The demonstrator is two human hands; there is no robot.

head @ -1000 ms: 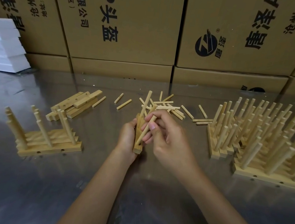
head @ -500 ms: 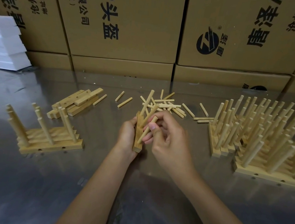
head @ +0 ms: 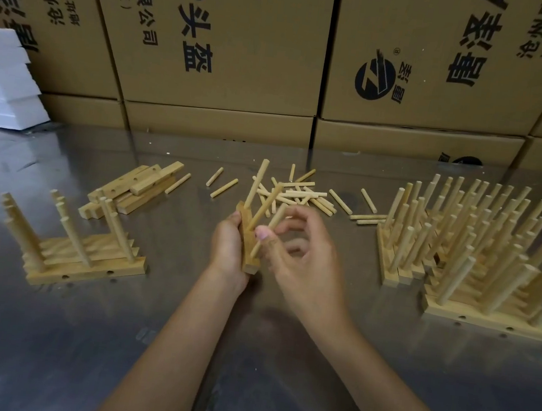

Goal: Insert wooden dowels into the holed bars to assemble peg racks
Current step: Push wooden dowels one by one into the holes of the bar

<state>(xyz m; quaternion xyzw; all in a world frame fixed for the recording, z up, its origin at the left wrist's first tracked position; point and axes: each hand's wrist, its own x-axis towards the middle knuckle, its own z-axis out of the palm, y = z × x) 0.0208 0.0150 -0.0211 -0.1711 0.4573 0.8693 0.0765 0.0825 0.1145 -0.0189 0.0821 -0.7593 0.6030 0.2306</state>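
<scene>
we watched the left hand grip the holed bar upright on its end, above the shiny table, just in front of the loose pile of dowels. two dowels already stood in the bar's upper holes, splaying away from us. half a second before, the right hand had been closed tightly around the third dowel, fingers bunched against the bar; now its thumb and forefinger pinched that dowel partway along while the other fingers had fanned outward, blurred with motion. the dowel's lower tip sat at the bar's face near the bottom hole. we judged this to mean the peg had found its hole and was being pushed or twisted home, though we could not tell how deep it had gone. once seated, this bar would match the finished racks crowded at the right and the few at the left; bare bars waited beyond those.

the cardboard boxes behind carried upside-down black chinese print; we could make out "头盔", part of "有限公司", "(西区)", and "沧州" beside "地址", plus a round black logo. white foam blocks sat at the far left.
</scene>
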